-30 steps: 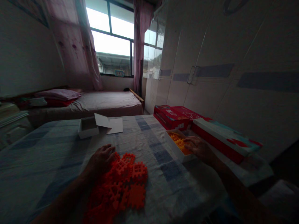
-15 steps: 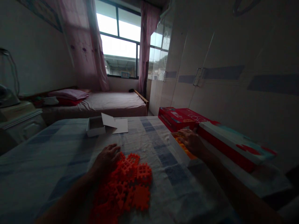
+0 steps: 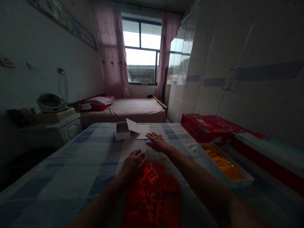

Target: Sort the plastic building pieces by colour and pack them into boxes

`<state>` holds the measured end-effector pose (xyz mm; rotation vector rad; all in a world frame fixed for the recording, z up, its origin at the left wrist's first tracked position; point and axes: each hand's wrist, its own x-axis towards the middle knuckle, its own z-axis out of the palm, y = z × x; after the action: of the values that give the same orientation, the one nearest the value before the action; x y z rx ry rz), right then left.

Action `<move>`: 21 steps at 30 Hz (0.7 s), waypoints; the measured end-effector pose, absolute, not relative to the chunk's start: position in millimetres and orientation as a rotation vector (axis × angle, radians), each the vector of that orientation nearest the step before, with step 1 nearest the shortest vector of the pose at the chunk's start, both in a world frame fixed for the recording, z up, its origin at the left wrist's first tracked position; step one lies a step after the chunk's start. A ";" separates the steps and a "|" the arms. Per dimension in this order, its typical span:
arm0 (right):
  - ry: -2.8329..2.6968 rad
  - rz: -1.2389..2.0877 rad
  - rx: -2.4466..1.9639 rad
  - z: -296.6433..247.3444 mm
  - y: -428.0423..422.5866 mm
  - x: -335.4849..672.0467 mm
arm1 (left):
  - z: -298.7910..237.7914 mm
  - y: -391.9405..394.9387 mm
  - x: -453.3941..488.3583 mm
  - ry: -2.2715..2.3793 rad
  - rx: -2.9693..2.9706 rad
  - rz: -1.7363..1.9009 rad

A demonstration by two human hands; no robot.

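Observation:
My left hand (image 3: 133, 163) rests palm down, fingers curled, on the far edge of a pile of several red-orange interlocking plastic tiles (image 3: 154, 193) lying on the checked cloth. My right hand (image 3: 156, 142) is stretched out flat over the cloth with fingers spread and nothing in it. It reaches toward a small open white box (image 3: 122, 131) and its white lid flap (image 3: 139, 128). A white box of yellow-orange tiles (image 3: 222, 163) lies to the right, away from both hands.
A red box (image 3: 209, 128) and a long red-and-white box (image 3: 266, 153) lie along the right side by the wardrobe doors (image 3: 237, 79). A bed (image 3: 133, 109) stands behind under the window. A cabinet with an appliance (image 3: 51, 104) is at left.
My right hand left the box of yellow-orange tiles and swung left and forward toward the small white box. My left hand stayed on the red tiles. The view turned right and lifted.

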<state>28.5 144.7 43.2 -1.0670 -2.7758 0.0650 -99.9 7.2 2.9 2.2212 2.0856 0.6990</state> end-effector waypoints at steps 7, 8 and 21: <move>-2.853 -0.015 -1.150 39.2 154.5 23.4 | 6.5 5.7 -97.6 2.090 2.187 0.679; -2.863 -0.036 -1.167 41.7 153.5 27.7 | 6.7 5.5 -97.5 2.091 2.181 0.679; -2.465 -0.005 -1.749 51.0 139.4 87.5 | 8.5 5.4 -97.6 2.111 2.161 0.652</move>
<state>87.5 139.4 51.0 -1.7494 -2.4646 -0.0046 -97.6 5.4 8.5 2.1615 2.1112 0.6515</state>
